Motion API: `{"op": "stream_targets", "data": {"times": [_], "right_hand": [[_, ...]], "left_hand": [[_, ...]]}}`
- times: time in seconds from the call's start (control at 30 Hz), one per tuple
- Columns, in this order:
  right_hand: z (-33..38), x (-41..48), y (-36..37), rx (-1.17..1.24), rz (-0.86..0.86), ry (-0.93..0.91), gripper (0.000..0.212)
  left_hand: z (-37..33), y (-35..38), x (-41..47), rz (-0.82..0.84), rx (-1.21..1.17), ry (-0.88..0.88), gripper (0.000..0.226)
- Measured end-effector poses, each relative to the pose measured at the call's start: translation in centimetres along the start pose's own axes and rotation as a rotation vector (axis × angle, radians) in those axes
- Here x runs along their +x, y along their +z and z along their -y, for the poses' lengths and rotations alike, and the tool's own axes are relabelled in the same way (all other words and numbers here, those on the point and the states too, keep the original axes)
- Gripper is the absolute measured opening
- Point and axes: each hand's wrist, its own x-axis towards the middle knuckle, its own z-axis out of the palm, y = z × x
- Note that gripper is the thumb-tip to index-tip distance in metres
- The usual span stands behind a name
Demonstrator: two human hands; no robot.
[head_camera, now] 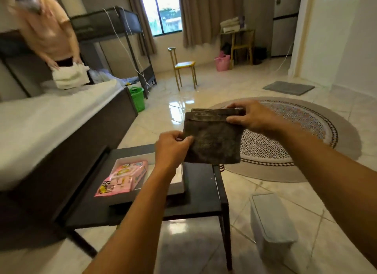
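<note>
A small dark brown folded cloth hangs in the air in front of me, above a black side table. My left hand pinches its left edge between thumb and fingers. My right hand pinches the cloth's top right corner, where the folded layers meet. Both forearms reach in from the bottom of the view.
An open drawer of the table holds a pink packet. A bed lies to the left, where another person handles a white towel. A white lidded bin stands bottom right, a round rug and a yellow chair beyond.
</note>
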Motion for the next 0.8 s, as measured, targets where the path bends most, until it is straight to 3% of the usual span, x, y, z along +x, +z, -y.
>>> {"op": "stream_targets", "data": {"times": [0.1,0.27,0.57,0.8], "right_hand": [[2.6,2.2,5.5,-0.085,0.117,-0.05,0.026],[3.5,5.1,13.1,-0.226,0.134,-0.049,0.033],[0.6,8.1,18.7,-0.372,0.136,0.003,0.029],[-1.4,9.1,21.1,-0.453,0.182,-0.004,0.029]], "left_hand": [[1.9,-5.8,1.2,-0.072,0.186,-0.039,0.007],[5.4,-11.0,2.7,-0.09,0.499,-0.089,0.01],[9.3,-10.9,5.7,-0.02,0.851,-0.043,0.012],[11.3,-9.8,6.7,0.091,1.024,0.011,0.041]]}}
